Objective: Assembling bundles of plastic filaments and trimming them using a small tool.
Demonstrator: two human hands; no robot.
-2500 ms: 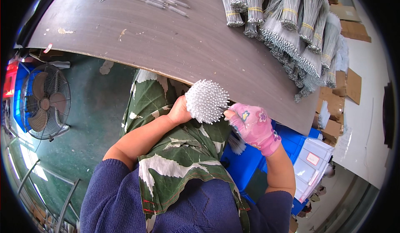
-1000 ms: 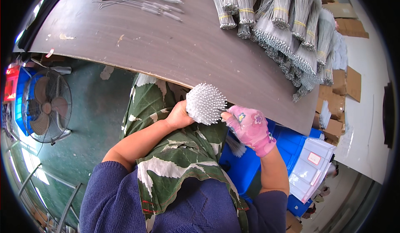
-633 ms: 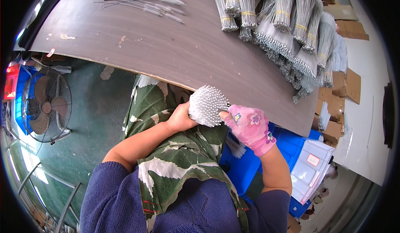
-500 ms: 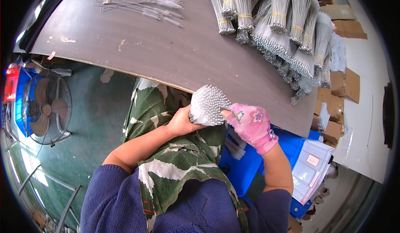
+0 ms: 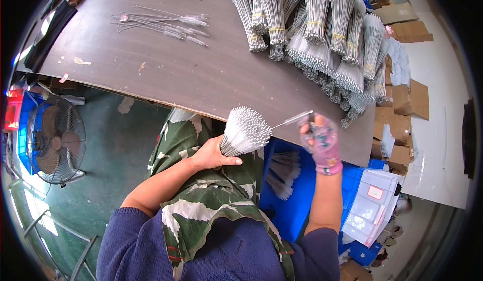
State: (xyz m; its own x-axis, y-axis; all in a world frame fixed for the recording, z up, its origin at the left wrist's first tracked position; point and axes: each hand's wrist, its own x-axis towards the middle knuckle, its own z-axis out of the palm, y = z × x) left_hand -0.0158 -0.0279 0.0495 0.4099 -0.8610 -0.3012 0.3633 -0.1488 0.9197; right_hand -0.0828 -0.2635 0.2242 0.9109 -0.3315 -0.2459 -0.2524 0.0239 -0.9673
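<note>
A worker seated at the edge of a brown worktable [image 5: 201,75] sorts thin wire brushes, seen from above with a floor fan [image 5: 55,143] standing on the green floor far out beyond the left elbow. The bare left hand [image 5: 214,155] is wrapped around the stems of a fanned bundle of brushes [image 5: 244,130], fingers closed tight about it just above the lap, the white bristle tips spreading up and away from the knuckles toward the table's near edge. To the right of that bundle, the right hand [image 5: 319,140], in a pink patterned glove, has thumb and fingertips pinched together on a single brush [image 5: 292,120], whose far end points back toward the bundle's head, its tip close to or among the others; whether it touches them cannot be told. The step in hand looks to be moving one brush at a time between the loose bundle and the right hand. The next move would call for a steady left grip so the bundle does not splay. Below the gloved wrist a blue crate [image 5: 302,190] holds more loose brushes, and across the table beyond the fingertips lie tied bundles [image 5: 322,24] in a heap, with a few loose brushes [image 5: 161,24] further left.
</note>
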